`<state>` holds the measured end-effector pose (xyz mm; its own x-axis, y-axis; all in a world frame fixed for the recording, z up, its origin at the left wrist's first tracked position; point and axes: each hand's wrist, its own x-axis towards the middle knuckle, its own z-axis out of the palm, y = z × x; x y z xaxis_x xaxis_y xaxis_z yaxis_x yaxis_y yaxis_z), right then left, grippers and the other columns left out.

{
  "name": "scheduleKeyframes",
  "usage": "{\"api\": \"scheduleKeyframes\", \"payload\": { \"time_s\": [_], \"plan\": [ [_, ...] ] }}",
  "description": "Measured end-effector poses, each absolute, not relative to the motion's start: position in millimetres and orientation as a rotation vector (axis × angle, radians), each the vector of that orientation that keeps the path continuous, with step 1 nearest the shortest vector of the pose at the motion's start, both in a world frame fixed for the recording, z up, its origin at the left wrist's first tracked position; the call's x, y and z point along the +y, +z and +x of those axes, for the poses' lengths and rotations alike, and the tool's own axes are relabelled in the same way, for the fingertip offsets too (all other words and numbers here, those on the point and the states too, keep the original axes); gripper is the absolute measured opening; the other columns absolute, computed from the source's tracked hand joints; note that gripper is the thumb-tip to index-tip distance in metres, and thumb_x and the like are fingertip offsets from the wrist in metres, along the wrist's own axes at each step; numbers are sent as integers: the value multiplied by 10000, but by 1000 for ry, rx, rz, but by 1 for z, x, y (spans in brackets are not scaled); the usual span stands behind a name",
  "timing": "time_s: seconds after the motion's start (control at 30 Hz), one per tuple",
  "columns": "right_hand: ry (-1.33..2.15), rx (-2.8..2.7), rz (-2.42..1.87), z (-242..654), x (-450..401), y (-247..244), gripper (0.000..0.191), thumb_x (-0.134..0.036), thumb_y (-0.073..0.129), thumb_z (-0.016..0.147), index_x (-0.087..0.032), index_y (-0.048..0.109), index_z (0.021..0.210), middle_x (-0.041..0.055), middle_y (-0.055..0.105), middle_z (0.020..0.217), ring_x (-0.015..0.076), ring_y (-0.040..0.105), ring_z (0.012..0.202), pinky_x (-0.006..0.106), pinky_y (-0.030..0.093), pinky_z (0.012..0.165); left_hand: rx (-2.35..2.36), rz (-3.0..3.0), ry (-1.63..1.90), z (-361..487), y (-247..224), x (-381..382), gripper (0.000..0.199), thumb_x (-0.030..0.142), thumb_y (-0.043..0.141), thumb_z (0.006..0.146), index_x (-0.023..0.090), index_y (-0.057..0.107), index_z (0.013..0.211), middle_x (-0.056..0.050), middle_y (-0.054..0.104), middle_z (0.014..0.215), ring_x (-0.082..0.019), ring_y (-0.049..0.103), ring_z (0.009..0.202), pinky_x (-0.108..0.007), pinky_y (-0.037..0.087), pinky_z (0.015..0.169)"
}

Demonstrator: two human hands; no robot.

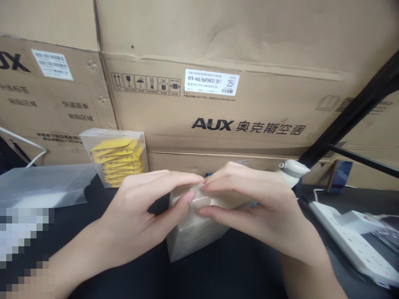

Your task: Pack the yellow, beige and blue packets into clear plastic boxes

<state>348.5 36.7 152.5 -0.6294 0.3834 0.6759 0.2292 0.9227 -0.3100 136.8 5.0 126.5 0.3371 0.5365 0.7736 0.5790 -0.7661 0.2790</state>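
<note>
A translucent, box-shaped package stands on the dark table between my two hands, its contents pale and hard to make out. My left hand reaches over its upper left, thumb and index finger pinching the clear film at the top edge. From the right, my right hand meets it there, fingertips close together on the same film, thumb against the package's top. The fingertips of both hands nearly touch.
Behind stand large cardboard boxes. A clear box of yellow packets and a translucent bag are at left. At right are a white bottle, a phone, a power strip and a black metal bar.
</note>
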Motion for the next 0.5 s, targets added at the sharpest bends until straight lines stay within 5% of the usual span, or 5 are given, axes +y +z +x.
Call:
{"api": "scheduleKeyframes", "payload": {
  "time_s": [0.5],
  "plan": [
    [-47,-2199,-472,347,39,150,120,-271,721,825,-205,623,846,22,664,769,154,626,710,274,513,639,-990,-2517,-1473,138,128,6,184,152,632,854,175,646,1036,-26,732,927,-126,689,780,-221,542,709]
  ]
}}
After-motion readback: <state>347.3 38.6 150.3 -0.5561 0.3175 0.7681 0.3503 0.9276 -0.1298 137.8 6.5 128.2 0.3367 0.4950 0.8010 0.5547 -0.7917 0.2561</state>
